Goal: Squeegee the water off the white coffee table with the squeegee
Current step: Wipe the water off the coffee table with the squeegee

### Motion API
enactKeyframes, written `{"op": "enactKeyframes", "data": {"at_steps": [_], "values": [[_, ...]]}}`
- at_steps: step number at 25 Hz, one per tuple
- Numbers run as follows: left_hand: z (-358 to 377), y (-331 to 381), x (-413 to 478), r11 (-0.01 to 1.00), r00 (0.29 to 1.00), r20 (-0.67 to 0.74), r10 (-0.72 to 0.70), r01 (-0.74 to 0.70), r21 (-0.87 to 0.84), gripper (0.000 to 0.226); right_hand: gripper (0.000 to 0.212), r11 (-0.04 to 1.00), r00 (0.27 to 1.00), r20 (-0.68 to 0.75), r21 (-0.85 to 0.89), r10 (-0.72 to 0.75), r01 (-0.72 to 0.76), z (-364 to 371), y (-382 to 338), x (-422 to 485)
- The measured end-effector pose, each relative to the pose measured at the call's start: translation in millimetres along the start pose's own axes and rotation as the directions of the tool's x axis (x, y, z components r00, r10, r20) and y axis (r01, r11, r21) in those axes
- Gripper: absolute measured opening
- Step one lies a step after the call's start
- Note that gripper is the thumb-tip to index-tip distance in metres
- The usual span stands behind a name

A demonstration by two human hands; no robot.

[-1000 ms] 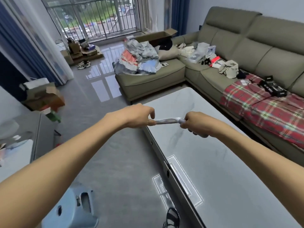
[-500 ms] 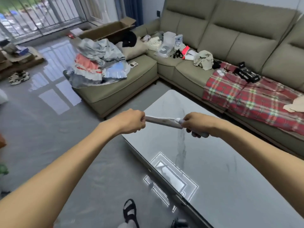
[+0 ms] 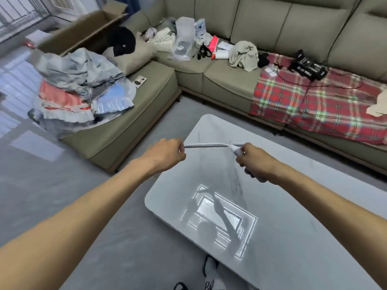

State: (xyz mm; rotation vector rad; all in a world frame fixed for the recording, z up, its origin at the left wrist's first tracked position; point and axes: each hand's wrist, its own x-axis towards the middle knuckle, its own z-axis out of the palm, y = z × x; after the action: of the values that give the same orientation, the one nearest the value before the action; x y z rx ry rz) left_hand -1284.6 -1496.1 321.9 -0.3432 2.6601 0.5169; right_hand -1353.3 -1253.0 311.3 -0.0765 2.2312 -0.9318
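1. We see the white squeegee (image 3: 211, 145) stretched crosswise over the far end of the white coffee table (image 3: 282, 206), its long blade running left to right; whether the blade edge touches the top we cannot tell.
2. Our left hand (image 3: 167, 152) is clenched around the blade's left end, right at the table's left edge.
3. Our right hand (image 3: 252, 159) is wrapped around the squeegee's handle, which juts down and toward us beneath the fist.
4. Against the frame half a second ago, both grips are unchanged, but the blade now lies nearly level where it slanted down to the right before.
5. The hands now sit over the table's far end, nearer its rounded far corner than before.
6. A faint grey streak runs down the tabletop from the right hand toward us; it showed earlier as well.
7. The bright rectangular ceiling-light reflection (image 3: 219, 218) now lies wholly on the tabletop, whereas it straddled the left edge before.
8. The view has swung right and tilted down: the balcony railing is almost gone from the upper left corner.
9. Beyond the table stands the olive sectional sofa (image 3: 230, 80), carrying a heap of clothes (image 3: 83, 88) on the chaise and a red plaid blanket (image 3: 314, 105) on the right.
10. Sandalled feet (image 3: 209, 275) show at the bottom edge.
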Motion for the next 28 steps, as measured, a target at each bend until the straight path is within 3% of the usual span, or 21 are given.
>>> {"op": "enactKeyframes", "data": {"at_steps": [2, 7, 10, 14, 22, 28], "values": [[10.9, -13.3, 53.4, 0.998, 0.999, 0.014, -0.034, 0.035, -0.057, 0.028, 0.035, 0.999, 0.999, -0.025, 0.036, 0.024, -0.023, 2.2, 2.4, 47.6], [76.1, -49.6, 193.6, 0.989, 0.986, 0.128, -0.11, 0.121, -0.084, 0.069, 0.026, 0.992, 0.983, -0.143, 0.049, 0.118, -0.112, 26.4, 23.8, 157.9], [139.5, -79.0, 267.3, 0.991, 0.965, 0.226, -0.134, 0.135, 0.011, 0.089, 0.027, 0.981, 0.973, -0.142, 0.08, 0.185, -0.175, 61.5, 54.3, 214.0], [216.5, -114.4, 344.7, 0.98, 0.958, 0.242, -0.153, 0.116, 0.162, 0.124, 0.03, 0.985, 0.96, -0.253, -0.095, 0.115, -0.143, 91.5, 76.8, 295.3], [289.5, -127.3, 430.9, 0.986, 0.946, 0.303, -0.114, 0.07, 0.153, 0.135, 0.038, 0.952, 0.912, -0.396, -0.306, -0.112, -0.016, 74.6, 54.3, 483.4], [297.2, -125.0, 438.3, 0.969, 0.937, 0.33, -0.115, 0.032, 0.246, 0.127, 0.022, 0.933, 0.958, -0.286, -0.353, -0.037, -0.069, 79.6, 55.3, 529.6]]}}
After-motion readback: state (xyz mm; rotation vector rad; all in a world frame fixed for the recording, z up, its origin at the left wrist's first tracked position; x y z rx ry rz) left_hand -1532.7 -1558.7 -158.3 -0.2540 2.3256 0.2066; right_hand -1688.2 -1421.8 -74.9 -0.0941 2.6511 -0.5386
